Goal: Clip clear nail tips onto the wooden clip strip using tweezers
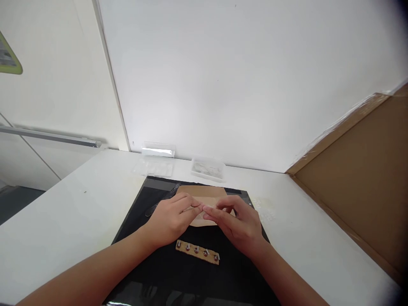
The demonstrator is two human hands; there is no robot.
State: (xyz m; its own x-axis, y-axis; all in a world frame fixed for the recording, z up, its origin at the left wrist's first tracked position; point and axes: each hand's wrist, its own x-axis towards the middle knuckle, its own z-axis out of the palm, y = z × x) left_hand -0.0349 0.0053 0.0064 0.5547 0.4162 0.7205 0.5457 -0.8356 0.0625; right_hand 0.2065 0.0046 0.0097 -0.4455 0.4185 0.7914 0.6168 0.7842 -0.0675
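Observation:
My left hand [174, 215] and my right hand [239, 220] meet fingertip to fingertip over a sheet of tan paper [202, 191]. The fingers of both hands are pinched closed, and whatever they hold is too small or too hidden to name. Under them lies a black mat [191, 282] with a glossy surface. Nearer to me on the mat, a narrow brown cardboard strip [192, 253] carries a row of several dark, shiny round beads, each with a small pale piece at it.
Behind the mat, a clear plastic case [157, 159] stands with its lid raised, beside a shallow translucent box [208, 168] holding small pieces. A dark strip [164, 199] lies left of the paper. Brown cardboard [357, 178] borders the white table [66, 229] on the right.

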